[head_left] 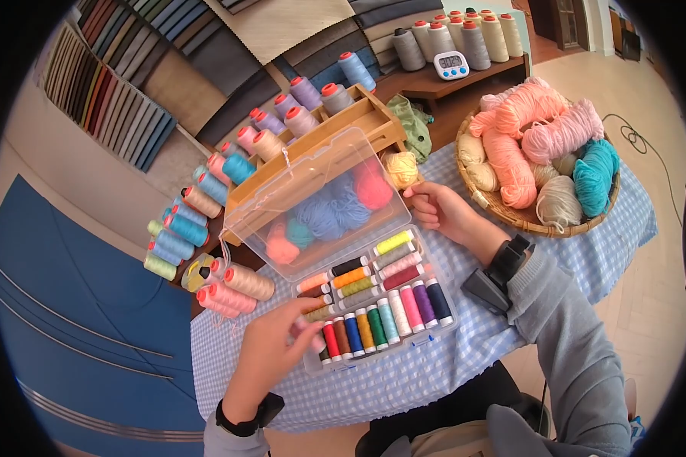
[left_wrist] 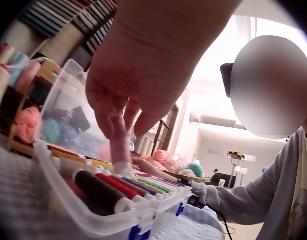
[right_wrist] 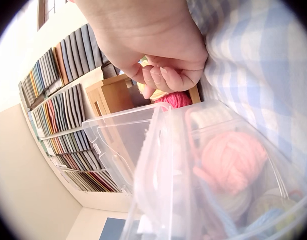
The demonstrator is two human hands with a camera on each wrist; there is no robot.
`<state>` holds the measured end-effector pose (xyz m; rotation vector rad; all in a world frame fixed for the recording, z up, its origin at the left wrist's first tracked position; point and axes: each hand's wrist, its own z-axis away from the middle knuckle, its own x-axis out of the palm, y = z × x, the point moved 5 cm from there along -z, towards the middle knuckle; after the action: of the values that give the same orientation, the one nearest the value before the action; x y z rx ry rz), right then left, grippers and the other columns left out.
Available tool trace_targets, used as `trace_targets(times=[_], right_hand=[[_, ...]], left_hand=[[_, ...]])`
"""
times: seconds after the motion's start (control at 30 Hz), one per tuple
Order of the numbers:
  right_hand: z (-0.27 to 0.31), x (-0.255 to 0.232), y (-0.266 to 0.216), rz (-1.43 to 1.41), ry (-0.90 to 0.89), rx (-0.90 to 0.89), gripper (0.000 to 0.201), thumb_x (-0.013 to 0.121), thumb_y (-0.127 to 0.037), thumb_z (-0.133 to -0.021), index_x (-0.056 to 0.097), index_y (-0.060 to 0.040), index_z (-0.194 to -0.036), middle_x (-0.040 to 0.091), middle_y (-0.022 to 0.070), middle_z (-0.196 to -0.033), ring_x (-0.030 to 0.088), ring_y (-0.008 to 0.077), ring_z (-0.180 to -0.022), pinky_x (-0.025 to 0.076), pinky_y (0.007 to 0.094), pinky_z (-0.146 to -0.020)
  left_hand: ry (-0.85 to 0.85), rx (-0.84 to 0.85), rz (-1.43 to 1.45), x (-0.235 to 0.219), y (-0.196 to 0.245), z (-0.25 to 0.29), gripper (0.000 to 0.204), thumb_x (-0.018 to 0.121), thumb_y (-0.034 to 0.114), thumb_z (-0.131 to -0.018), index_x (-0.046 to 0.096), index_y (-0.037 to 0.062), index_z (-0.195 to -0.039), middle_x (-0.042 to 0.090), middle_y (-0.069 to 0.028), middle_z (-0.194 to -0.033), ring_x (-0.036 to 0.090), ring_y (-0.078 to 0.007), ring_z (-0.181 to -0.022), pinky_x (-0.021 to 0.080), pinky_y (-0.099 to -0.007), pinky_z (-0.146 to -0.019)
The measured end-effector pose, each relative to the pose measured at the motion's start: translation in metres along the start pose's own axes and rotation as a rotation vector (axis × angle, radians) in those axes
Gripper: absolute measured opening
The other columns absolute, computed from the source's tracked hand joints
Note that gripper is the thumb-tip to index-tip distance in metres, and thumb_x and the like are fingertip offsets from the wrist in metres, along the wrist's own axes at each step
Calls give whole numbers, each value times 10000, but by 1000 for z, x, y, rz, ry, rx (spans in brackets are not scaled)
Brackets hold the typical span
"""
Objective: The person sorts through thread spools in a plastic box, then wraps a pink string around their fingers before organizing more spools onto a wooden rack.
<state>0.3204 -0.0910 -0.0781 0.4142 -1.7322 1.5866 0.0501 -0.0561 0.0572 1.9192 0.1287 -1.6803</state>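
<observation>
In the head view my left hand is over the front left corner of a clear plastic case and pinches a light pink thread spool. The left wrist view shows that spool hanging upright from the fingertips, its white lower end close over the other spools. A row of upright-lying spools in many colours fills the case's front, with more spools behind. The lid stands raised. Beside its right edge rests my right hand, fingers loosely curled with nothing seen in them.
Behind the lid is a wooden rack with thread cones and yarn balls. A wicker basket of yarn skeins sits at the right on the checked cloth. Pink cones stand left of the case, and a timer at the back.
</observation>
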Motion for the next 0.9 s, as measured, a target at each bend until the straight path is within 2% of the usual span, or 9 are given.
trace_targets(times=[0.03, 0.07, 0.13, 0.17, 0.2, 0.27, 0.3, 0.5, 0.9], right_hand=[[1, 0, 0, 1, -3, 0, 159, 400, -183, -878, 502, -62, -894, 266, -54, -487, 246, 69, -418, 200, 223, -401], [1, -1, -1, 2, -1, -1, 159, 400, -183, -878, 502, -62, -894, 266, -54, -487, 246, 69, -418, 200, 223, -401], [0, 0, 0, -13, 0, 2, 158, 403, -185, -877, 503, -64, -891, 266, -55, -487, 245, 69, -418, 198, 224, -400], [0, 0, 0, -15, 3, 1, 158, 403, -185, -877, 503, -64, -891, 266, -55, -487, 245, 69, -418, 198, 224, -400], [0, 0, 0, -13, 3, 0, 158, 403, -185, -876, 503, -64, -891, 267, -55, -486, 245, 69, -418, 197, 225, -399], [1, 0, 0, -13, 4, -3, 157, 404, -186, -876, 503, -64, -891, 269, -56, -486, 245, 69, -418, 196, 226, -398], [0, 0, 0, -7, 3, -4, 159, 405, -187, -875, 504, -64, -891, 270, -56, -485, 245, 69, -416, 195, 226, -397], [-1, -2, 2, -6, 15, -10, 162, 412, -193, -872, 511, -65, -882, 270, -57, -484, 243, 70, -412, 192, 228, -397], [0, 0, 1, -6, 37, -2, 154, 422, -192, -866, 517, -71, -875, 271, -56, -486, 247, 69, -418, 195, 226, -404]], left_hand=[[45, 97, -21, 3, 11, -2, 285, 634, 82, -737, 583, 65, -1017, 591, -48, -747, 563, -147, -656, 409, -259, -514], [44, 100, -20, 8, 16, -4, 285, 634, 82, -737, 583, 65, -1017, 591, -48, -747, 563, -147, -656, 409, -259, -514], [134, 383, -287, 17, 38, -4, 341, 672, 146, -701, 584, 70, -1021, 569, -62, -1018, 557, -210, -895, 451, -284, -691], [96, 408, -339, 24, 41, -5, 414, 698, 169, -653, 583, 69, -1038, 487, -80, -1196, 482, -258, -1057, 443, -332, -772], [93, 410, -338, 30, 44, -6, 414, 698, 169, -653, 583, 69, -1038, 487, -80, -1196, 482, -258, -1057, 443, -332, -772], [120, 486, -343, 38, 55, -8, 469, 731, 159, -597, 584, 55, -1030, 440, -127, -1260, 469, -341, -1049, 411, -419, -842], [49, 481, -327, 44, 53, -10, 532, 732, 205, -591, 567, 66, -1077, 374, -151, -1325, 412, -375, -1128, 379, -443, -898], [-37, 444, -394, 57, 55, -17, 611, 686, 310, -662, 500, 86, -1199, 260, -182, -1386, 325, -385, -1214, 305, -483, -964], [-110, 415, -342, 68, 50, -9, 649, 650, 339, -702, 438, 35, -1235, 207, -223, -1398, 263, -399, -1257, 285, -500, -967]])
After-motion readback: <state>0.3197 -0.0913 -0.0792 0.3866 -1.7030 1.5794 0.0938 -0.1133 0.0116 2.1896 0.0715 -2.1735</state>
